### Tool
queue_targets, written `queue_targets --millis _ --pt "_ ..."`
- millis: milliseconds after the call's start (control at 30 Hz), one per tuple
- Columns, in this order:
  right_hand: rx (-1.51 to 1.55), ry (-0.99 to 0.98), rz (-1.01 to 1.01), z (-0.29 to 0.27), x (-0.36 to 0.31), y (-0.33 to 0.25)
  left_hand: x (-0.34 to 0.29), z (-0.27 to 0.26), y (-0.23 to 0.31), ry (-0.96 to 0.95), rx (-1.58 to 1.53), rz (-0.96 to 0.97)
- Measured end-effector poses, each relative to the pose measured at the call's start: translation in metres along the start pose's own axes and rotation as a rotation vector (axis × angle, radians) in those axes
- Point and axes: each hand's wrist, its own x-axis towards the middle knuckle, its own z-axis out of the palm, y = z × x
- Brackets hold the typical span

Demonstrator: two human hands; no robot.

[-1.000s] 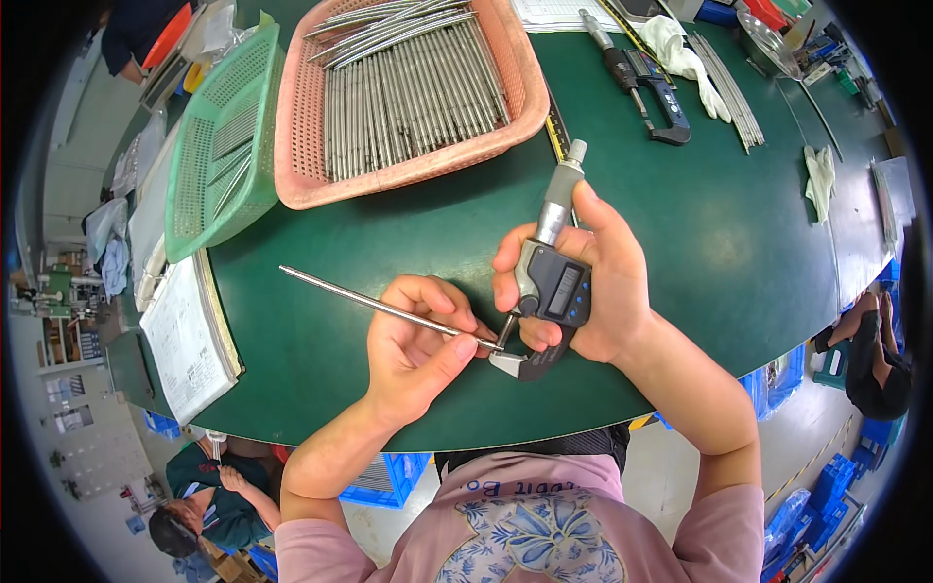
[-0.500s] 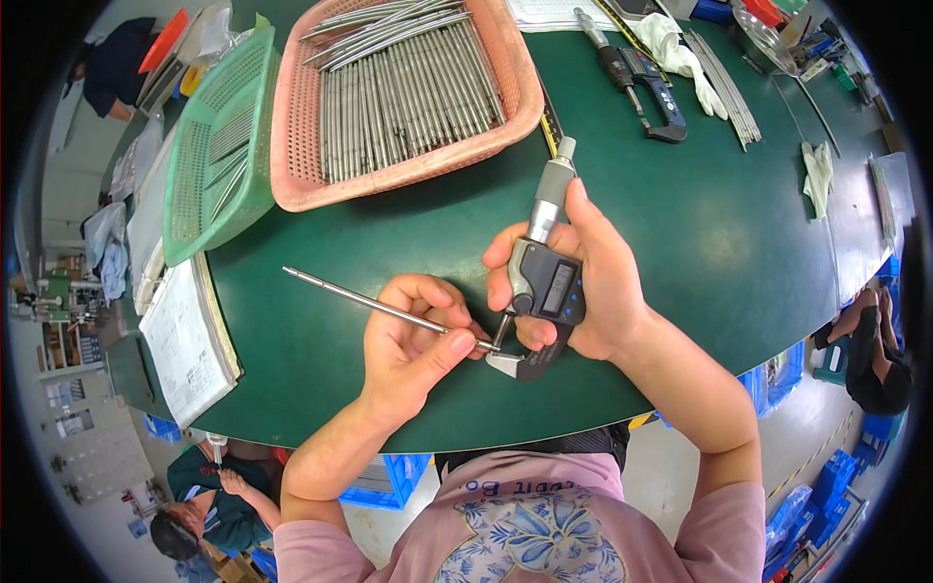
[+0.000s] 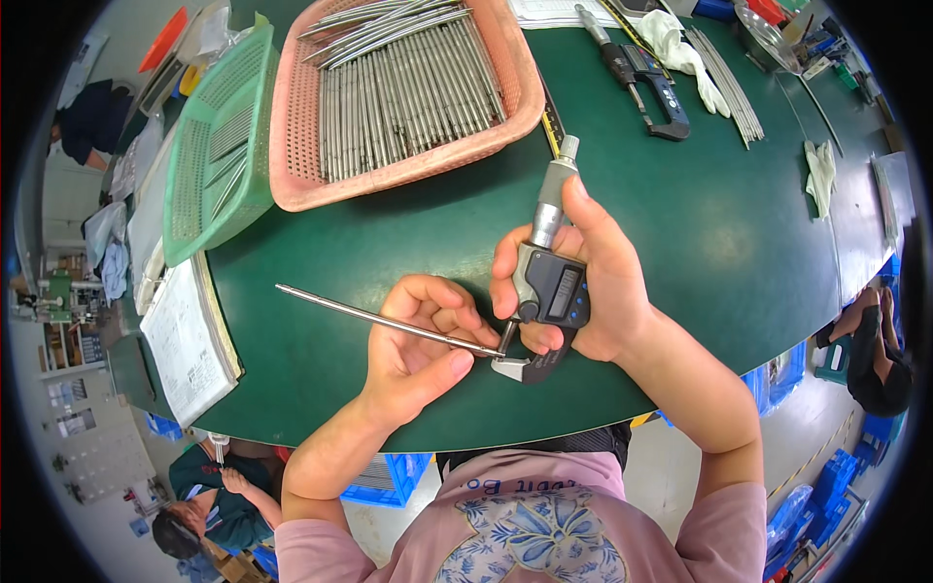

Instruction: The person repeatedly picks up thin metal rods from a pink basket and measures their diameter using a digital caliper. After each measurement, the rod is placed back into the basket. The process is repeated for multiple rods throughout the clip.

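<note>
A slim metal rod (image 3: 340,308) slants across my left hand (image 3: 413,335), lying over the curled fingers with the thumb just below it. Its right end sits in the jaw gap of a digital micrometer (image 3: 559,287). My right hand (image 3: 614,291) grips the micrometer around its frame, the thumb along the grey thimble (image 3: 554,185). Whether both measuring faces touch the rod I cannot make out. Beyond the hands, a pink basket (image 3: 403,180) holds many similar rods (image 3: 408,97).
A green basket (image 3: 219,228) with some rods stands at the left, papers (image 3: 190,355) nearer me. At the far right lie a second micrometer (image 3: 646,83), white gloves (image 3: 685,58) and loose rods (image 3: 724,83). Another person (image 3: 219,496) sits at lower left.
My left thumb has come down off the rod. The rod's free end has dipped slightly and shifted left. The micrometer has moved a little to the right.
</note>
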Motion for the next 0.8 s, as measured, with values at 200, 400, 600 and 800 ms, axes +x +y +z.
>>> queue_targets --millis 200,400,600,800 --pt "-0.004 -0.005 -0.004 0.000 0.000 0.000 0.000 0.003 0.002 0.032 0.010 -0.014" --pt "-0.011 0.002 0.003 -0.001 0.001 0.001 0.000 0.002 0.002 0.070 0.011 -0.023" --pt "-0.035 -0.045 -0.067 0.001 -0.003 -0.002 -0.002 0.006 0.020 0.193 0.122 -0.006" --pt "-0.126 0.036 -0.327 0.001 -0.004 0.001 -0.008 -0.002 0.041 -0.163 0.139 -0.350"
